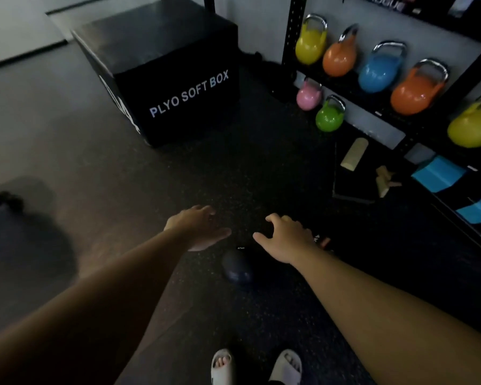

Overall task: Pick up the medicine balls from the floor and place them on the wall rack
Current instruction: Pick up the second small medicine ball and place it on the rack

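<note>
**Gym floor: both hands empty above a dark ball**

Dark speckled rubber flooring [178, 176] covers the visible area, dimly lit. At the upper centre stands a black cube-shaped padded box [161, 70] lettered "PLYO SOFT BOX" in white. Along the right side runs a black metal wall rack [293, 37] with shelves. Its upper shelf carries competition kettlebells with steel handles: a yellow kettlebell [310, 45], an orange kettlebell [339, 58], a blue kettlebell [379, 73] and a second, larger orange kettlebell [415, 93]. Lower down sit a small pink kettlebell [308, 97] and a green kettlebell [329, 116]. Pale wooden blocks [354, 158] and light blue folded pads [439, 173] lie at the foot of the rack.

Both bare arms reach forward and down. The left hand [197, 227] is spread loosely, palm down, grasping nothing. The right hand [286, 237] is likewise empty, fingers curled and apart, thumb pointing toward the left hand. The two hands are near each other but not touching.

A dark navy rounded medicine ball [238, 269] rests on the floor just below the gap between the hands, nearer the person. Neither hand appears to touch it, though the low light makes the ball's outline indistinct. Two feet in white open-toed slides [224, 366] show at the bottom edge.
</note>
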{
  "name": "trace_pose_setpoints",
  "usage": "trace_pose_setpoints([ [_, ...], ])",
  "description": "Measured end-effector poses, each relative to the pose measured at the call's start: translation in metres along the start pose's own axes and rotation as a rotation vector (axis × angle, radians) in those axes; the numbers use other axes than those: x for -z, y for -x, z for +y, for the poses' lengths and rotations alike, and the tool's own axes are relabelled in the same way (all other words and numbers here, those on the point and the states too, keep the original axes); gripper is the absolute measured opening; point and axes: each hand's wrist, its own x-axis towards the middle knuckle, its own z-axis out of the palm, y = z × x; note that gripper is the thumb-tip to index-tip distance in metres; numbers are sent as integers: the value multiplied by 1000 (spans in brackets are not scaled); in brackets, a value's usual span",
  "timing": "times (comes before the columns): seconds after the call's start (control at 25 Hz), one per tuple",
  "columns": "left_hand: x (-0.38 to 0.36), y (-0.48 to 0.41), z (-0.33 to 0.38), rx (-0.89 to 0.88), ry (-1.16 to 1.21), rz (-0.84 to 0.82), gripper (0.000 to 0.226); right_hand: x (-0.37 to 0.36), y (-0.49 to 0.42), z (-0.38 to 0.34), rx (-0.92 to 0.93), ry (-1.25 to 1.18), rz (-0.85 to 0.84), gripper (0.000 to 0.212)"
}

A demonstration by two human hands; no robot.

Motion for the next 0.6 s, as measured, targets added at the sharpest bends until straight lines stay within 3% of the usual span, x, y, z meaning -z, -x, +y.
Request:
trace_pose_setpoints([
  [0.24, -94, -92, -18, 75, 4, -20, 104, -102, -82, 33, -4, 13, -45, 78],
  [0.6, -367, -293, -60, 195, 254, -192, 112, -332, -282, 95, -73, -1, -96, 84],
])
